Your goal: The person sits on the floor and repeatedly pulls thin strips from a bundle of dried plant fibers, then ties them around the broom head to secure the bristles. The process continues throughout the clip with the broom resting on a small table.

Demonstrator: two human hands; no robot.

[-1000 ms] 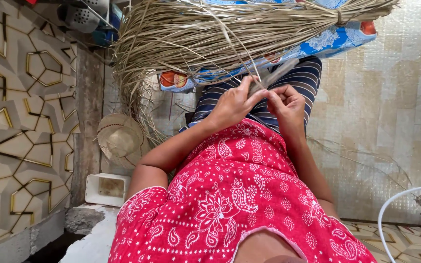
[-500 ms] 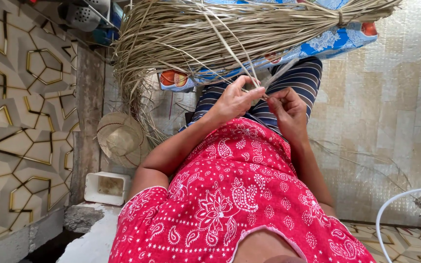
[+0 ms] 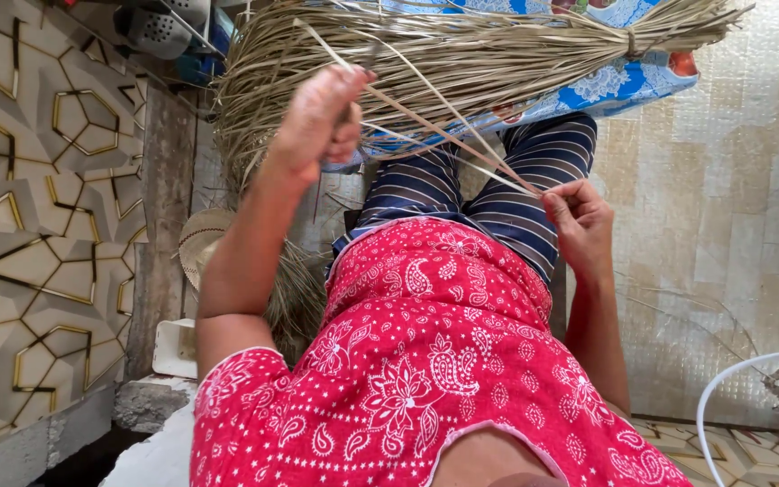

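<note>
Two bare hands drawing thin, pale dried-grass strips (image 3: 444,131) taut above the lap.

The left hand (image 3: 322,122) is raised and closed in a fist on the far ends of the strips; the right hand (image 3: 579,221) rests low over the striped trouser leg (image 3: 534,194), fingers pinched on the near ends — the strips run slantwise between them. Just beyond lies a large tied bundle of the same straw-coloured dried grass (image 3: 462,54) on a blue floral cloth (image 3: 615,86).
</note>
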